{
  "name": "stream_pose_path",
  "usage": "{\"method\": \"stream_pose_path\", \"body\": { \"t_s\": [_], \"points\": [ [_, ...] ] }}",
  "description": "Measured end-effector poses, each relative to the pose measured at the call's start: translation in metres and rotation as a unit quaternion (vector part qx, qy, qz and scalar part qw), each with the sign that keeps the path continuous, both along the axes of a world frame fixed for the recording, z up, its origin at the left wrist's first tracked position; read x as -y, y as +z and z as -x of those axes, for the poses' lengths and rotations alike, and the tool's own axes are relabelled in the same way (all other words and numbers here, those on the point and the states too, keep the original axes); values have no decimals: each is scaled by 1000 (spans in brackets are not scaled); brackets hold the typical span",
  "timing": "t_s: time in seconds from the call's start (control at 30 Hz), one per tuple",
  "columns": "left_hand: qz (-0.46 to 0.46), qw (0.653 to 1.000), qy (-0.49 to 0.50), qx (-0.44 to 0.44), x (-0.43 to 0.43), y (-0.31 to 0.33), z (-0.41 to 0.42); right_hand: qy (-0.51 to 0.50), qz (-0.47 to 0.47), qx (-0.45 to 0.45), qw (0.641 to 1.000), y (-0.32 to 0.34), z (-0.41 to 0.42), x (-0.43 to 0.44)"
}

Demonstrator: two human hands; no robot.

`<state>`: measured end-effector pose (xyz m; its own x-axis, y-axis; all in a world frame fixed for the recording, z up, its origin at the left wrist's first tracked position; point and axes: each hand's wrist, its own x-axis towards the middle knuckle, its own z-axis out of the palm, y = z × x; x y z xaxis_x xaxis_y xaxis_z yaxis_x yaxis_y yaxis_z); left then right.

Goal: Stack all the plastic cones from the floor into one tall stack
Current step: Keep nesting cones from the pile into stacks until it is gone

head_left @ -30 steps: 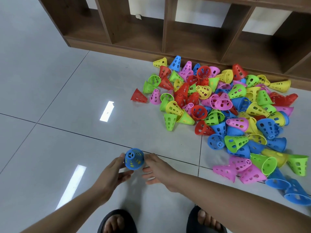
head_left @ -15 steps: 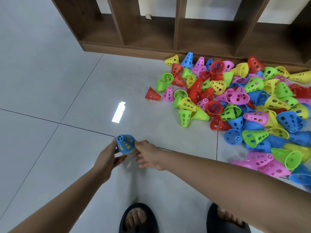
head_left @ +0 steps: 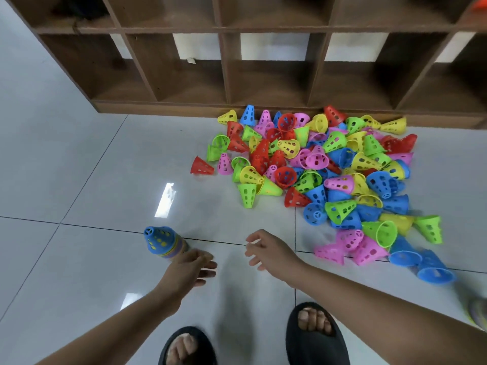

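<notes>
Dozens of loose plastic cones [head_left: 316, 167] lie heaped right of the short blue-topped stack [head_left: 162, 242] on the floor [head_left: 79, 180], and with both the left hand [head_left: 191, 267] and right hand [head_left: 268, 250] spread empty, the next cone should be gripped by its rim.

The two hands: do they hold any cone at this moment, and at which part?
Nothing is held. The left hand is open beside the short stack, and the right hand is open and empty.
</notes>
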<state>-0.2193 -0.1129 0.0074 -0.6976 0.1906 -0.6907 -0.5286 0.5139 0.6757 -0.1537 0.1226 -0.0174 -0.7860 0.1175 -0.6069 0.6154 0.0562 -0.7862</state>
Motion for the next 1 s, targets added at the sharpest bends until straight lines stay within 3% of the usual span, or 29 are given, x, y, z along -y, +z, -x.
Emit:
{"method": "stream_pose_path", "body": {
  "t_s": [0.43, 0.57, 0.77, 1.0],
  "points": [
    [12, 962, -255, -98, -130, 72, -40, -169, -53, -44, 983, 54, -128, -120],
    [24, 930, -333, -155, -154, 91, -44, -171, -96, -38, 980, 70, -159, -138],
    [-24, 921, -361, -148, -201, 83, -43, -154, -176, -18, 972, 103, -178, -167],
    [-12, 877, -443, -184, -225, 59, -36, -75, -286, 28, 955, 130, -185, -213]
  ]
}}
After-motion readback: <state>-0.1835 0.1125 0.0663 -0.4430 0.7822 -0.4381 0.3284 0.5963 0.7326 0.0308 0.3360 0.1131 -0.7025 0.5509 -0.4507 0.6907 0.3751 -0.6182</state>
